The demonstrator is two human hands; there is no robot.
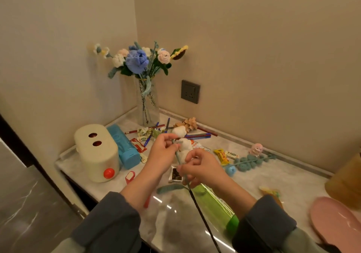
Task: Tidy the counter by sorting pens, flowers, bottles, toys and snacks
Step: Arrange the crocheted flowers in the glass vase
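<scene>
A crochet flower stem with white puffy blooms (182,137) is held above the marble counter (269,176). My left hand (162,153) pinches its upper stem just below the blooms. My right hand (203,167) grips the stem lower down, and the dark wire end (203,219) trails toward me. A glass vase (147,104) with several crochet flowers stands in the corner. Pens and pencils (197,135) lie behind my hands. A green bottle (216,207) lies under my right forearm. Snack packets (221,156) and a teal crochet sprig (252,162) lie to the right.
A cream tissue box (96,153) and a blue case (125,147) stand on the left. A wooden puzzle (188,124), a pink figurine (256,149), a pink plate (336,223) and an amber container (345,182) are also here. A wall socket (190,91) sits above the counter.
</scene>
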